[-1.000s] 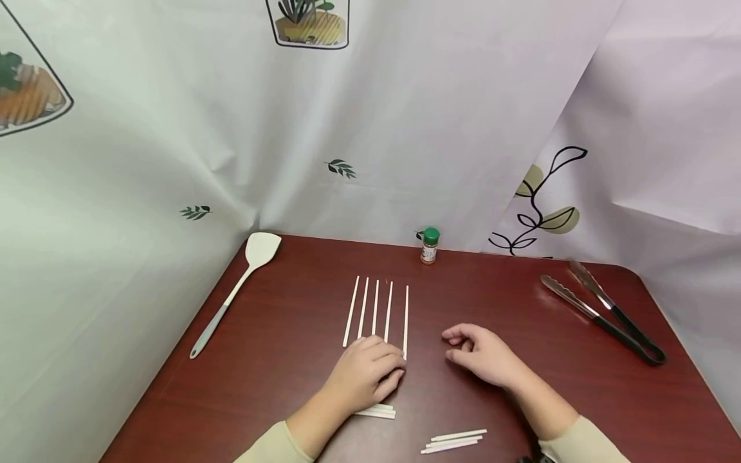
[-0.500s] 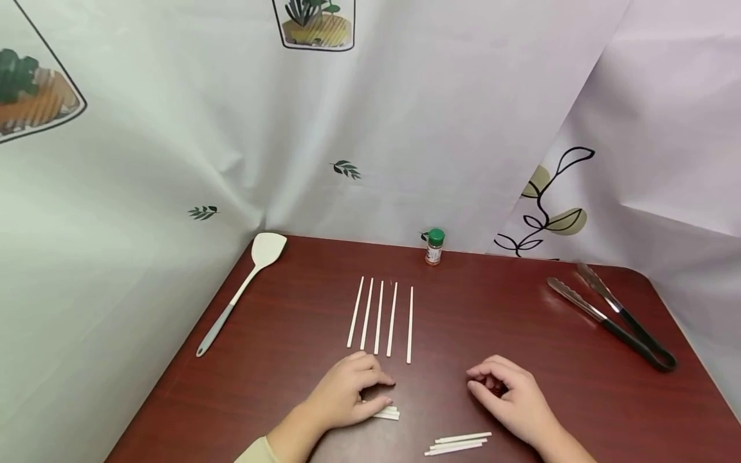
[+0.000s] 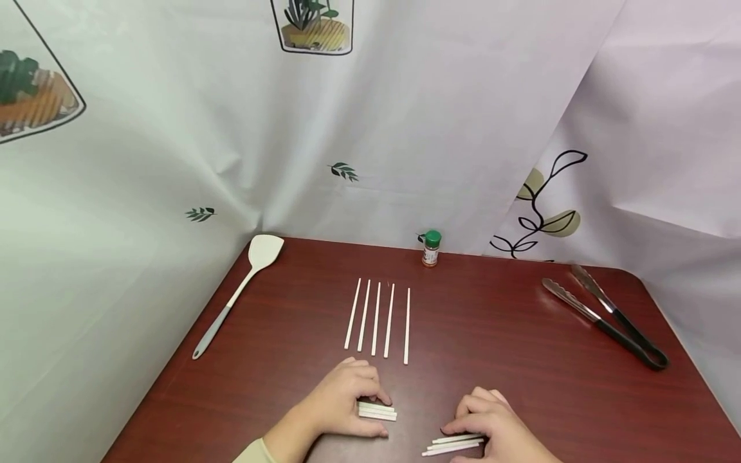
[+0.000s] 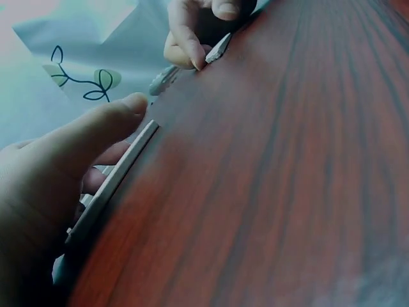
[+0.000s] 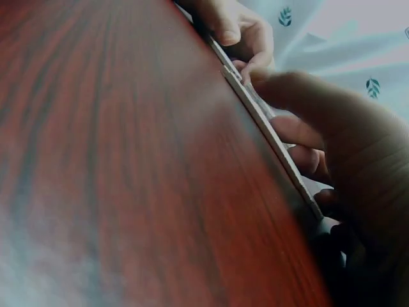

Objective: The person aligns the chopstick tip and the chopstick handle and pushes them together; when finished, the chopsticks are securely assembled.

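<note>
My left hand [image 3: 341, 400] rests around a small bundle of white sticks [image 3: 377, 412] on the table, its thumb in front and its fingers behind, spread apart. In the left wrist view the thumb stands off from the nearest stick [image 4: 118, 176]. To the right, my right hand [image 3: 492, 426] straddles a second bundle of white sticks [image 3: 454, 445], forefinger at the far side and thumb at the near side. The right wrist view has the thumb tip close beside the near stick [image 5: 275, 144]. Beyond both hands, several white sticks [image 3: 376, 318] lie side by side in a row pointing away.
A white spatula [image 3: 234, 296] with a grey handle lies along the table's left edge. A green-capped spice jar [image 3: 431, 249] stands at the back edge. Black-handled metal tongs [image 3: 608, 321] lie spread at the right. Printed cloth [image 3: 417, 128] hangs behind the brown table [image 3: 492, 321].
My left hand has drawn back from the row to the near left bundle and spread its thumb and fingers around it. My right hand has come down to the near right bundle.
</note>
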Tool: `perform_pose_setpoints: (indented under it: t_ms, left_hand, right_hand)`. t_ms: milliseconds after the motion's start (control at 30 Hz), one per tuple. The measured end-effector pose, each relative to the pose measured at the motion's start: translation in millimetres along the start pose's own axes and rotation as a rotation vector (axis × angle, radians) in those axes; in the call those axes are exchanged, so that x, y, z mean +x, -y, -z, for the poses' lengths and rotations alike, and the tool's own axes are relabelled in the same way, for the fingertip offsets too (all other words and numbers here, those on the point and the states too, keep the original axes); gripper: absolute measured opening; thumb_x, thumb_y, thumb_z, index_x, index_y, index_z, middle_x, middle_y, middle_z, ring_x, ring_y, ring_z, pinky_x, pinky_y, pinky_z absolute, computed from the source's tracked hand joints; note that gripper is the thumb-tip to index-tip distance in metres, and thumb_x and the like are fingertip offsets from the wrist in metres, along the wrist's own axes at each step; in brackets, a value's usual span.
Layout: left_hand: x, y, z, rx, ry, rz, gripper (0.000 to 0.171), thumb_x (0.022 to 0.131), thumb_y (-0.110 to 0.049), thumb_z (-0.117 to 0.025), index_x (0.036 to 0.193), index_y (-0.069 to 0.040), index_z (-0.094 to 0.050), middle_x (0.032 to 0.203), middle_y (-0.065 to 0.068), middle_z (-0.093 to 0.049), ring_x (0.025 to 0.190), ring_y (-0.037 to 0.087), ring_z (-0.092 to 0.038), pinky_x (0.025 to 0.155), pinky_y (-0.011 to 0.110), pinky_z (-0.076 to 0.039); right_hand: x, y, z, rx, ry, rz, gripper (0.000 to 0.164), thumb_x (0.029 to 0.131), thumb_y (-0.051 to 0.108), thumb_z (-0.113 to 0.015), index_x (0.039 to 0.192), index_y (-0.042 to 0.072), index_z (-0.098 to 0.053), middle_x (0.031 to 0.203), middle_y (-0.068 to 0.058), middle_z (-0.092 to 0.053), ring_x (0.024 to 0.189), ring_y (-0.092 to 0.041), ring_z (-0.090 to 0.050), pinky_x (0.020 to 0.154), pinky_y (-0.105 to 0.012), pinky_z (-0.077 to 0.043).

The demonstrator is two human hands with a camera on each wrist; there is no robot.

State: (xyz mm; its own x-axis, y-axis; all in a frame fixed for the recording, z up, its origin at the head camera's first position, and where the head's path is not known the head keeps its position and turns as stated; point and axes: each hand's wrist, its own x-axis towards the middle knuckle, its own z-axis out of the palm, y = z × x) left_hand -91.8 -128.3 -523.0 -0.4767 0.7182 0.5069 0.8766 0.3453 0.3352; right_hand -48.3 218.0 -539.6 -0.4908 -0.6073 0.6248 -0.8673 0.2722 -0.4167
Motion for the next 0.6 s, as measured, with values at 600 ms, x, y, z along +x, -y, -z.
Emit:
perform_pose_setpoints:
  t_ms: [600]
  left_hand:
    - [2.0,-4.9,1.3,-0.042,0.028,0.047,0.021,0.070,-0.037,-0.095,0.084,-0.037,-0.080,0.074,-0.024,-0.054,0.077,-0.008,-0.040,0.076,0.018,-0.035]
  right_hand:
    - [2,15,-6,-0.021,-0.054,-0.182,0.038,0.067,0.024,-0.101,0.095,0.040,-0.081,0.089,0.029,-0.059,0.086,0.008,-0.047,0.078,-0.021,-0.029]
